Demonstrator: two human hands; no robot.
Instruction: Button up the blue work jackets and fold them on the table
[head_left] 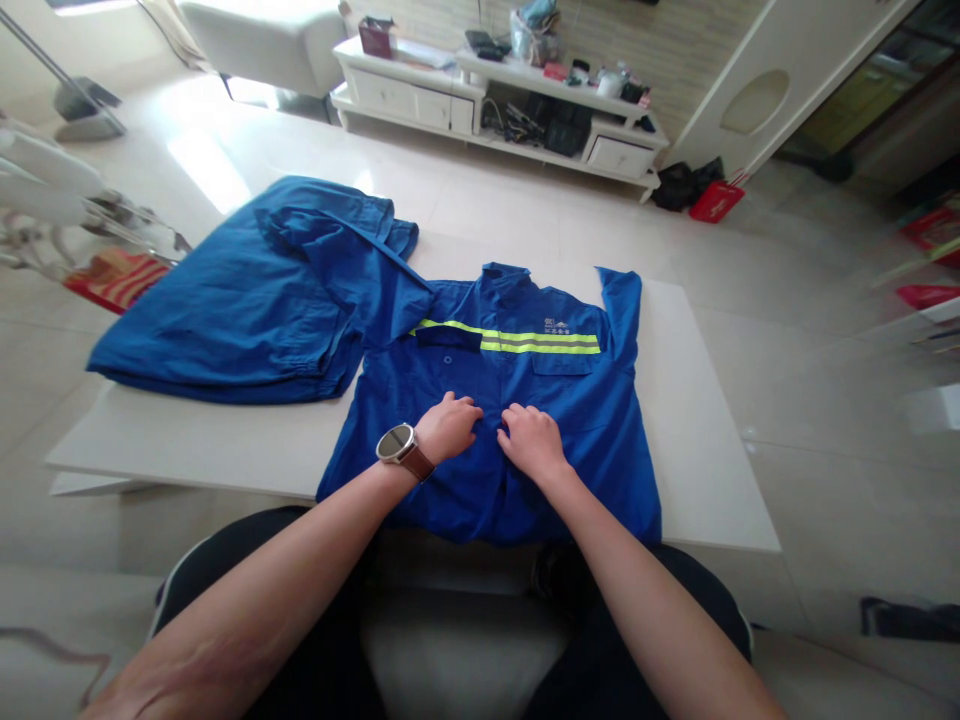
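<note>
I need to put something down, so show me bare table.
Bare table: right of the jacket, out to the right edge; near left, between the blue pile and front edge. Crowded: the middle, with left hand and right hand on the jacket.

Well beyond the left hand [450, 428] and right hand [532, 436] I can see a cabinet [409, 95]; farther right, a red bag [716, 203]; farther left, a seat [262, 45] and a dustpan [77, 102].

work jacket [604, 440]: deep blue
chest stripe [540, 343]: neon yellow, grey band through the middle
folded garment [217, 300]: medium blue
watch strap [417, 463]: brown
watch dial [395, 442]: dark, silver-rimmed
table [705, 430]: plain white
handled bag [717, 202]: red
</note>
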